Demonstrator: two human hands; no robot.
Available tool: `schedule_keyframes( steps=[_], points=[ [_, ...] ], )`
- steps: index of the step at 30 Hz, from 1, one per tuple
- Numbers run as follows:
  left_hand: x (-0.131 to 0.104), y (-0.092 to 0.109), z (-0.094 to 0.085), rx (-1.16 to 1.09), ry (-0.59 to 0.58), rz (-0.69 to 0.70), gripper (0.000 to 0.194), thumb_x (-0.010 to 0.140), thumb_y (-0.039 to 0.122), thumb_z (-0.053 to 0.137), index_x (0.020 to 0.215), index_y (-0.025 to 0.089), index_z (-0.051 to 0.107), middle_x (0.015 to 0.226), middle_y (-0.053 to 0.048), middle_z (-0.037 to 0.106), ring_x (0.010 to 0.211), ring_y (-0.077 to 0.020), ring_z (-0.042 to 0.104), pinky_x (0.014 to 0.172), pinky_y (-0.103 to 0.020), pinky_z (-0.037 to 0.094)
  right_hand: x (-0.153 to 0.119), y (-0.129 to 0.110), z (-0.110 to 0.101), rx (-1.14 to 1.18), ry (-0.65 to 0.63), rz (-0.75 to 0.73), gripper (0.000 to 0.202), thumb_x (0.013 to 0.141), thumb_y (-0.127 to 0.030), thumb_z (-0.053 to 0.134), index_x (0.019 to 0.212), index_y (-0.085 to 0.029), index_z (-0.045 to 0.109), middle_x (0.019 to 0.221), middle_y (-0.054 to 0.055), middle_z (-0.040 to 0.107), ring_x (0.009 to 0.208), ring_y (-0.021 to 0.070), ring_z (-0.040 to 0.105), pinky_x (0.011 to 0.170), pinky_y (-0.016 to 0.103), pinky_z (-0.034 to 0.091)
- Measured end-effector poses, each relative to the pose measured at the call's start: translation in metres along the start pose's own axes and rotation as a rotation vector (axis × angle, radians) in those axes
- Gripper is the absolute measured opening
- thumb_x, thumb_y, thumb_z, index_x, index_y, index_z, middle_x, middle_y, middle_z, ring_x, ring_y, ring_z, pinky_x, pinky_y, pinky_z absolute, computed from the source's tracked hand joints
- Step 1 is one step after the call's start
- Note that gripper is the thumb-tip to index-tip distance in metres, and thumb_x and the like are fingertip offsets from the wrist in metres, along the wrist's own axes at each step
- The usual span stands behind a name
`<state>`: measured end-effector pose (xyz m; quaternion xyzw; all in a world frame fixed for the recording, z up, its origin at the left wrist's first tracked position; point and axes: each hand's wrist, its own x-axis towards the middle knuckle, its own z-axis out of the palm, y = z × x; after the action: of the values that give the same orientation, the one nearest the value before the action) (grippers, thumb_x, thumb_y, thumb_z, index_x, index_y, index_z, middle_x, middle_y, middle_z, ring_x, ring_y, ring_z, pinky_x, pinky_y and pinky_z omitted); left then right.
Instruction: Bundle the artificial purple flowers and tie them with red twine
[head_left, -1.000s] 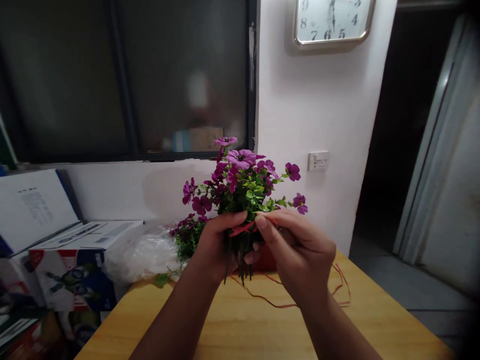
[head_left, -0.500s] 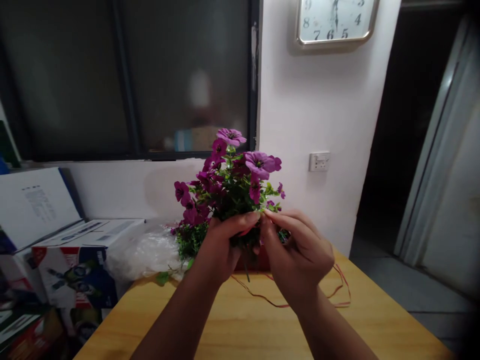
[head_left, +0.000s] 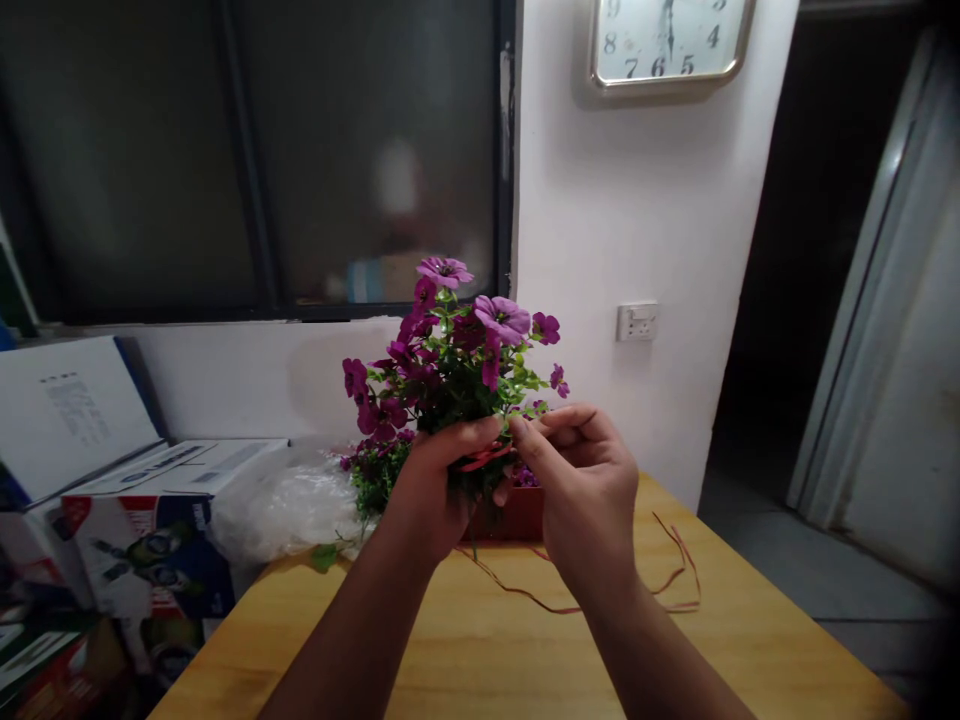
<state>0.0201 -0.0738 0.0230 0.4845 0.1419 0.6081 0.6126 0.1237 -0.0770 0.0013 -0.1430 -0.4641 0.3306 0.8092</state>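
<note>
A bunch of purple flowers (head_left: 502,320) with green leaves stands upright over the wooden table, and my left hand (head_left: 442,480) is wrapped round its stems. Red ribbon (head_left: 487,457) crosses the stems beside my left thumb. My right hand (head_left: 581,480) is at the right side of the bunch, thumb and fingers pinched near the lower leaves; what lies between the fingertips is too small to name. Behind the hands is a red box (head_left: 517,515), partly hidden, with small purple flowers by it.
Thin red ribbon (head_left: 551,606) trails over the wooden table (head_left: 480,660). Clear plastic wrap (head_left: 285,500) and more greenery (head_left: 379,485) lie at the back left. Printed cartons (head_left: 150,550) stand left of the table. A wall with a clock (head_left: 667,40) rises behind.
The flower bunch has tilted and shifted slightly left with my left hand. My right hand has also moved a little left, its fingers more raised, and more red ribbon shows at the stems.
</note>
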Motion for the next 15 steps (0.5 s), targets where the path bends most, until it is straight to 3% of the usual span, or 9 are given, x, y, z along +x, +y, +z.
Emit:
schedule_keyframes(
  steps=[5,8,10,15],
  points=[
    [-0.001,0.007,-0.001,-0.093,-0.058,-0.060,0.028,0.068,0.034,0.076,0.069,0.007,0.071,0.062,-0.008,0.063,0.052,-0.0129,0.055,0.038,-0.019,0.040,-0.003,-0.004,0.000,0.046,-0.160,-0.166,0.006,0.090,-0.023,0.061,0.090,-0.023,0.055,0.076,-0.001,0.068,0.055,0.0125,0.065,0.043,0.024,0.058],
    [0.000,0.009,-0.002,-0.130,-0.070,-0.055,0.028,0.069,0.034,0.075,0.070,0.007,0.071,0.061,-0.008,0.063,0.053,-0.0124,0.055,0.038,-0.018,0.040,-0.005,-0.002,-0.004,0.049,-0.242,-0.227,0.008,0.092,-0.017,0.056,0.095,-0.024,0.056,0.088,0.001,0.068,0.061,0.0126,0.067,0.047,0.026,0.060],
    [0.001,0.009,-0.002,-0.148,-0.076,-0.056,0.025,0.069,0.032,0.075,0.070,0.007,0.071,0.062,-0.007,0.064,0.052,-0.0117,0.055,0.038,-0.018,0.040,-0.005,0.000,-0.007,-0.079,-0.269,-0.296,0.012,0.090,-0.013,0.058,0.097,-0.023,0.060,0.096,0.003,0.066,0.066,0.0126,0.067,0.054,0.028,0.061],
    [0.002,0.010,-0.001,-0.142,-0.039,-0.042,0.021,0.069,0.030,0.075,0.065,0.010,0.069,0.056,-0.003,0.063,0.042,-0.0096,0.052,0.036,-0.019,0.041,-0.001,-0.003,-0.011,-0.486,-0.280,-0.630,0.029,0.080,-0.002,0.065,0.104,-0.019,0.069,0.100,0.006,0.068,0.093,0.0181,0.066,0.080,0.035,0.059]
  ],
)
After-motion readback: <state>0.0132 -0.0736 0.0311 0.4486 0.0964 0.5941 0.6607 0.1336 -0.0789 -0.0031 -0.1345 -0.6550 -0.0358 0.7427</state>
